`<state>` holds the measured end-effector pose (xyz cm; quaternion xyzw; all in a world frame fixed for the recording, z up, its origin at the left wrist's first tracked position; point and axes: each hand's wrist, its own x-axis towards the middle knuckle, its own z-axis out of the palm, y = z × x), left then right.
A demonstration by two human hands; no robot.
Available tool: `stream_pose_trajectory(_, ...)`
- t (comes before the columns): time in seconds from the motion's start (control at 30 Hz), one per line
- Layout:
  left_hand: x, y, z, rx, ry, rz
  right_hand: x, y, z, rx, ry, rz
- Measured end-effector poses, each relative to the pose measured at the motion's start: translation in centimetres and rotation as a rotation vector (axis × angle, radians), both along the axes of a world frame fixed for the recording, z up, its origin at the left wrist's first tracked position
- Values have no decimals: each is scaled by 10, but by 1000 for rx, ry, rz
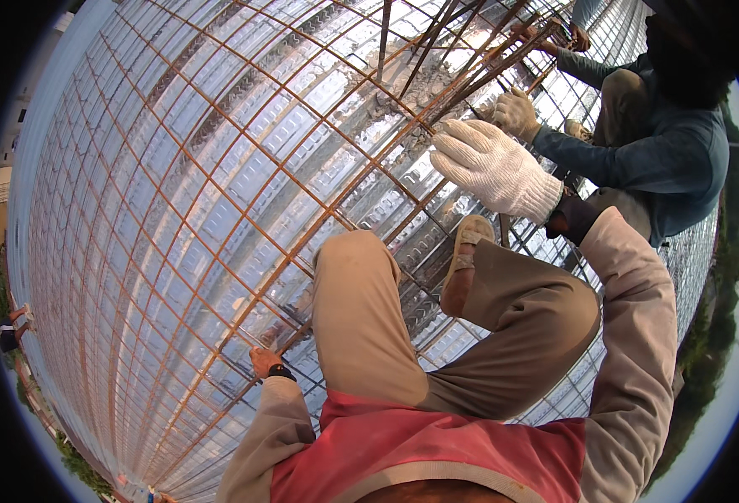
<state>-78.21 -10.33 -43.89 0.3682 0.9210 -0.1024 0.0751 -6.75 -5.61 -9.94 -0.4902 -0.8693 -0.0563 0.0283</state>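
Note:
A mesh of rusty rebar [256, 298] spreads over shiny ribbed metal decking [244, 189]. My bare left hand [265, 362], with a dark band at its wrist, is low beside my bent knee, its fingers closed at a bar of the mesh. My right hand [491, 168] wears a white knitted glove and is raised ahead of my other leg, near a bundle of rebar [470, 80]. Its fingers are bent together and their tips are turned away, so what they hold is hidden.
At the right a co-worker in a blue-grey top [671, 159] crouches, a gloved hand [516, 115] close to mine. Upright bars [384, 42] rise at the far side near rough concrete [416, 84]. My sandalled foot [463, 264] is on the mesh.

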Motion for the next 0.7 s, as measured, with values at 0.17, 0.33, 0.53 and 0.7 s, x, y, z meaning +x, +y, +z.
stream_pose_trajectory(0.17, 6, -1, 5, -3, -34, -25, 13, 81, 60, 413, -165, -311)
stream_pose_trajectory(0.33, 9, 0, 6, 10, -54, -53, 36, 174, 82, 417, -53, -692)
stream_pose_trajectory(0.53, 6, -7, 2, 7, -103, -60, 24, 217, 69, 328, -19, -764)
stream_pose_trajectory(0.7, 11, -5, -4, 19, -147, -72, 18, 218, 82, 426, -27, -710)
